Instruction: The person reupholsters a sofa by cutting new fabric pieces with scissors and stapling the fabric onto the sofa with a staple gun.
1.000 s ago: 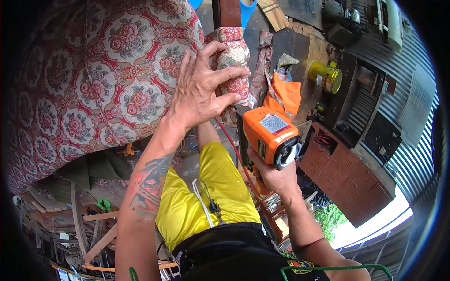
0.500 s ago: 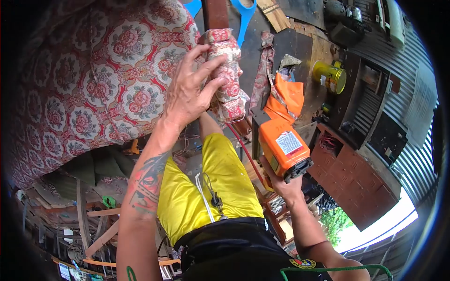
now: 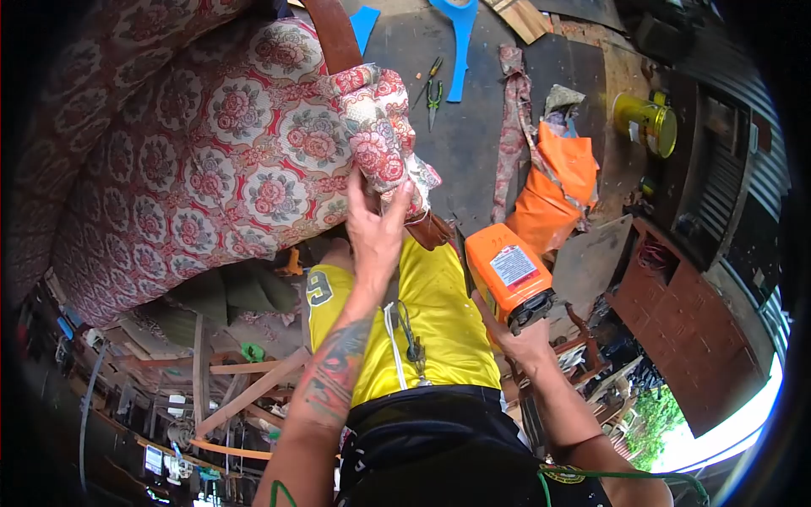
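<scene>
A wooden armrest (image 3: 336,38) runs down from the top, partly wrapped in rose-patterned fabric (image 3: 378,139). My left hand (image 3: 376,237) is at the lower end of this wrap, thumb and fingers closed on the loose cloth. Below it shows the bare curved wood end of the armrest. In my right hand (image 3: 522,345) is an orange staple gun (image 3: 511,266) with a white label, held apart from the armrest on its right; my grip is partly hidden behind it. To the left bulges the large seat cover (image 3: 236,160) in the same floral fabric.
Pliers (image 3: 434,105), a thin screwdriver and blue plastic pieces (image 3: 459,51) lie on the dark surface above. A fabric strip (image 3: 511,127), an orange bag (image 3: 553,182) and a yellow can (image 3: 646,125) are to the right. Wooden frames (image 3: 253,393) stand at lower left.
My left hand has moved down from the top of the wrap to its lower end, now gripping loose cloth. The fabric looks shifted upward, baring the wood end. The staple gun stays in my right hand.
</scene>
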